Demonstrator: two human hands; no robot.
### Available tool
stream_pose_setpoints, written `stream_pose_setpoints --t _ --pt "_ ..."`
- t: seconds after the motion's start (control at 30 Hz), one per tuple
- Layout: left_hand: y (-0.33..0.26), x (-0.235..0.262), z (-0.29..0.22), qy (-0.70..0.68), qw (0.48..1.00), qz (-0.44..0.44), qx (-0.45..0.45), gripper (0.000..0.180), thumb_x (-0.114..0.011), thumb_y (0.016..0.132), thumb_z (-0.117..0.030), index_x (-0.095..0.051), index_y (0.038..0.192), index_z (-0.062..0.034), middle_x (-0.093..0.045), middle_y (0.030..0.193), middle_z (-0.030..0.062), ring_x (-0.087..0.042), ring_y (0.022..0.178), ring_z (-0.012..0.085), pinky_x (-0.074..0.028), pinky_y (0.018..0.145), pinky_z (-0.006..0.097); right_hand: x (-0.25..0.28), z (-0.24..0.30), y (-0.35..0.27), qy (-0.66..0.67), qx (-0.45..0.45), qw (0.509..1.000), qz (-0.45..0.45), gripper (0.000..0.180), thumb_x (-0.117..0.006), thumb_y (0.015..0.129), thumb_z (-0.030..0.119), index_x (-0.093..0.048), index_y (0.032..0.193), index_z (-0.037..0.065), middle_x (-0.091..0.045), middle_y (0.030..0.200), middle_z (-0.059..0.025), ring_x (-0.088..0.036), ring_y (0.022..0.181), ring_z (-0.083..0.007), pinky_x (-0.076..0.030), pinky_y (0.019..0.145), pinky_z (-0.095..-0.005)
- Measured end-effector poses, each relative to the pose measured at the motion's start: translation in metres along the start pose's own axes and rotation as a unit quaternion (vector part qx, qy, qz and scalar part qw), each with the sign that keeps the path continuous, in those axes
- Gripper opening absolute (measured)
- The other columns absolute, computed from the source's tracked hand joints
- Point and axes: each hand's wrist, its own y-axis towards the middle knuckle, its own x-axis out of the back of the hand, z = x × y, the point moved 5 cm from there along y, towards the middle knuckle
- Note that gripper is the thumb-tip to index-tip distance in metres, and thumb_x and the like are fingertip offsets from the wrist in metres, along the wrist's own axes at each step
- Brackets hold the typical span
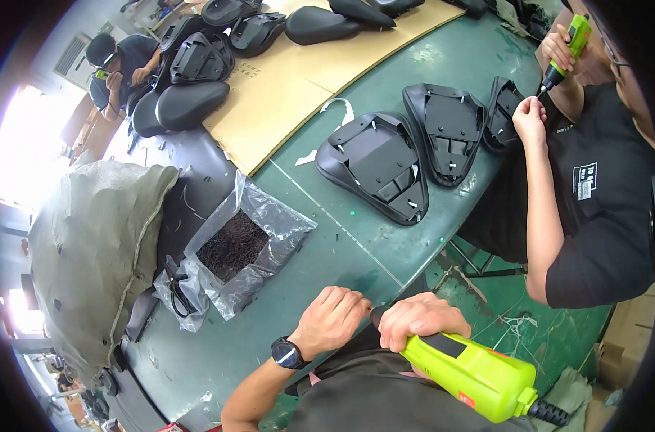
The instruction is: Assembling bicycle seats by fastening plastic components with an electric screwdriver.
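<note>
My right hand (422, 318) is wrapped round a lime-green electric screwdriver (479, 378) with a black grip patch and a black cord at its rear end. The tool lies slantwise in front of me, its dark nose pointing toward my left hand (333, 318). That left hand, below a black wristwatch (287, 353), has its fingers curled together close to the nose. Whatever the fingertips hold, if anything, is hidden. Beyond my hands, on the green table (327, 252), an open clear plastic bag (288, 223) contains a heap of small dark screws (234, 245).
Black seat-shaped shells (381, 162) lie underside up on the table, beside a co-worker (594, 209) using another green screwdriver (576, 39). Scissors (178, 291) rest near the bag. A grey-green cloth-covered bulk (90, 259) stands left. More black seats (191, 104) sit by cardboard (284, 93); another person works behind.
</note>
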Motion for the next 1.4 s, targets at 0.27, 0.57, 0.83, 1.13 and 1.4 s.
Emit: stream_pose_setpoints --t 0.27,0.57,0.83,1.13,1.4 --pt "0.017 0.001 0.004 -0.092 0.995 0.016 0.033 0.041 -0.071 0.077 -0.027 -0.06 0.106 0.0 -0.059 0.098 0.0107 -0.058 0.09 0.0273 -0.048 0.079 0.037 0.017 -0.001 -0.01 0.035 -0.006 0.995 -0.088 0.048 -0.066 0.086 0.03 -0.052 0.11 -0.008 -0.06 0.08 -0.0171 -0.061 0.068 -0.0263 -0.05 0.061 -0.0349" --pt "0.092 -0.106 0.102 -0.568 0.622 -0.154 0.517 0.056 -0.071 0.083 -0.036 -0.054 0.116 0.0053 -0.061 0.101 0.0088 -0.056 0.089 0.0148 -0.047 0.076 0.03 0.027 0.015 -0.021 0.237 -0.116 0.96 -0.098 0.055 -0.064 0.084 0.025 -0.044 0.129 0.0 -0.058 0.093 -0.0174 -0.055 0.085 -0.0285 -0.045 0.078 -0.0427" --pt "-0.005 -0.047 0.112 -0.544 0.599 -0.326 0.489 0.042 -0.063 0.082 -0.023 -0.053 0.11 0.0064 -0.061 0.099 0.0077 -0.055 0.089 0.0144 -0.045 0.081 0.029 0.002 -0.002 -0.009 0.232 -0.106 0.959 -0.126 0.087 -0.045 0.077 0.08 -0.049 0.117 0.003 -0.056 0.063 -0.0094 -0.054 0.046 -0.0219 -0.047 0.042 -0.0339" --pt "-0.409 0.155 0.023 -0.055 0.497 -0.665 0.555 0.065 -0.059 0.089 -0.014 -0.024 0.14 0.0059 -0.055 0.114 0.0131 -0.055 0.096 0.0176 -0.047 0.083 0.03 -0.098 -0.044 0.008 0.347 -0.293 0.89 -0.025 0.095 -0.055 0.067 0.082 -0.051 0.124 0.006 -0.054 0.074 -0.0092 -0.051 0.061 -0.0238 -0.041 0.061 -0.0365" --pt "-0.778 0.209 0.048 0.214 0.305 -0.648 0.665 0.066 -0.055 0.089 -0.033 -0.027 0.141 -0.0019 -0.059 0.118 0.022 -0.058 0.109 0.0355 -0.043 0.093 0.041 -0.21 -0.109 -0.008 0.286 -0.437 0.853 0.017 0.099 -0.049 0.065 0.087 -0.052 0.122 0.006 -0.054 0.074 -0.0106 -0.049 0.056 -0.0239 -0.042 0.054 -0.034"
